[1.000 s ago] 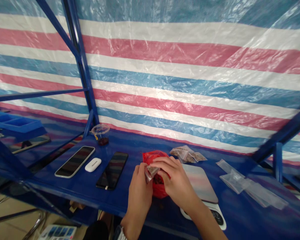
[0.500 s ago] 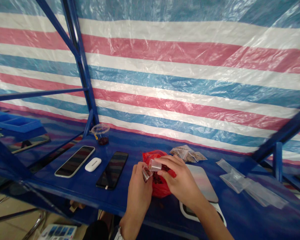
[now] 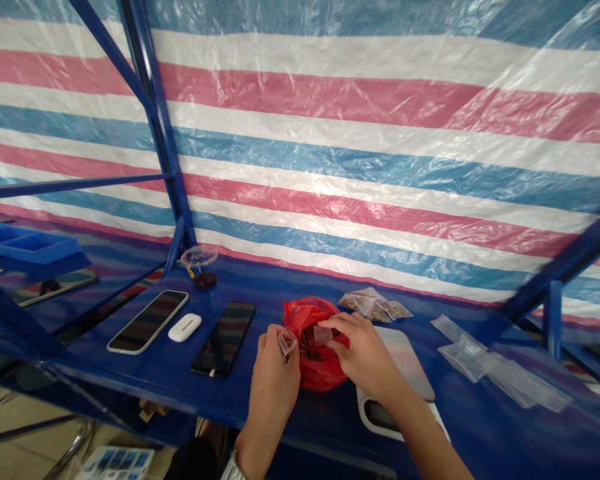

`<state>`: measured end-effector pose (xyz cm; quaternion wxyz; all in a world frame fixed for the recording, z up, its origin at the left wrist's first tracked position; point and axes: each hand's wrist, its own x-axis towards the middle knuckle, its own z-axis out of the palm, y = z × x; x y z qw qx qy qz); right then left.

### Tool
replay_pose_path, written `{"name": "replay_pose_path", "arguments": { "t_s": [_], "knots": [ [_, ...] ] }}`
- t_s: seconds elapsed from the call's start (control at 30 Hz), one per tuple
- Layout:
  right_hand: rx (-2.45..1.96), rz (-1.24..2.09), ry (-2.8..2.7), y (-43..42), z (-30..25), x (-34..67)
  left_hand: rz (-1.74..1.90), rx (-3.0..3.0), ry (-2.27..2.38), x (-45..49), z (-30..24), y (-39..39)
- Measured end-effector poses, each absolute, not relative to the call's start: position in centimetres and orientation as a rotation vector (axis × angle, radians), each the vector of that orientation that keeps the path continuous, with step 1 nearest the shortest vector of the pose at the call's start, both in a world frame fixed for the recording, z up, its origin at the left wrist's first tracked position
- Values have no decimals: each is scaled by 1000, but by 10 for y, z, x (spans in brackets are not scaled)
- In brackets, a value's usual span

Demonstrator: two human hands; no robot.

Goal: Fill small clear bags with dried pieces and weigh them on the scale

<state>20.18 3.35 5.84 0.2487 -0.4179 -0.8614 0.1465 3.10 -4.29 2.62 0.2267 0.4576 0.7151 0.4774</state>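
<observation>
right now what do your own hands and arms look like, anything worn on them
Both are bare, with no gloves: the left hand and the right hand. The right forearm shows no sleeve or band. At the left wrist is a pale band with dark markings, cut off by the frame; watch strap or cuff, I cannot tell.

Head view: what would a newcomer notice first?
The pink, white and blue striped tarp fills the background behind the blue steel bench. At front centre, a red plastic bag with dark contents sits on the bench. Above it, the left hand pinches a small clear sachet, the right hand a second sachet.
</observation>
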Motion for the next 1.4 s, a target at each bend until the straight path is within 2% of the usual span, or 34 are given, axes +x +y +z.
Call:
{"name": "replay_pose_path", "arguments": {
  "t_s": [0.17,0.43,0.57,0.77,0.9,1.0,1.23,1.4],
  "knots": [
    [-1266,325,-2388,34,48,192,1268,1133,1842,37,22,-36],
    [-1200,482,-2342,34,41,177,1593,964,1684,39,23,-25],
    [-1227,574,-2251,36,35,180,1635,895,1571,33,26,-25],
    [-1073,995,-2043,42,38,188,1614,1068,1659,28,19,-29],
    [-969,1111,-1998,43,52,193,1571,1197,1795,29,21,-34],
    [-975,1028,-1993,37,61,190,1522,1275,1878,33,25,-35],
    [-796,328,-2195,16,72,175,1437,1346,1942,39,32,-33],
    [-732,240,-2245,11,77,175,1474,1339,1884,39,30,-33]
  ]
}}
